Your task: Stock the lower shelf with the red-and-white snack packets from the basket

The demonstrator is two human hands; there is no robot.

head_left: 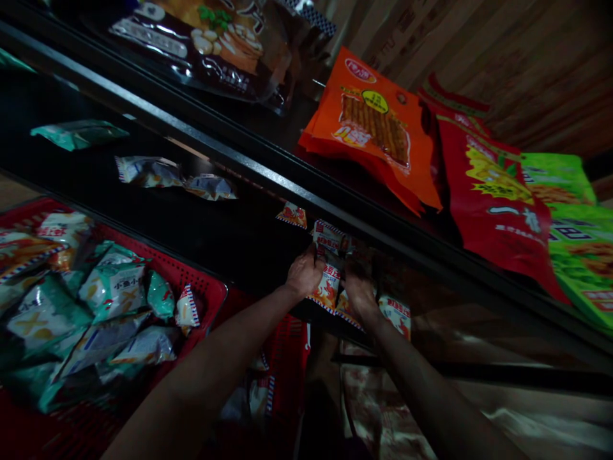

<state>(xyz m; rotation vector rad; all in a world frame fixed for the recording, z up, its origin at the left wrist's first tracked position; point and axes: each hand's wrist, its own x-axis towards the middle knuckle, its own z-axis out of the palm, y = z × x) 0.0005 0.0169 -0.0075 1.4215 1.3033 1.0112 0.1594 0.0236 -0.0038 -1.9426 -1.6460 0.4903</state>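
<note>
On the dark lower shelf, my left hand [305, 273] is closed on the edge of a small white, red and orange snack packet [329, 281]. My right hand [360, 289] sits just to its right, fingers curled down onto another small snack packet [347, 305]; its fingertips are in shadow. Behind my hands lies one more packet [330, 237] of the same look. A further white and red packet [396, 313] rests to the right of my right wrist, and a small orange packet [293, 214] lies at the back left.
A red basket [211, 297] full of green and white snack packets stands at left. Beside it is a second red basket [290, 358] with packets inside. The upper shelf edge [230, 156] crosses above my hands, bearing orange bags [373, 121] and red bags [498, 191]. Loose packets [148, 171] lie farther left.
</note>
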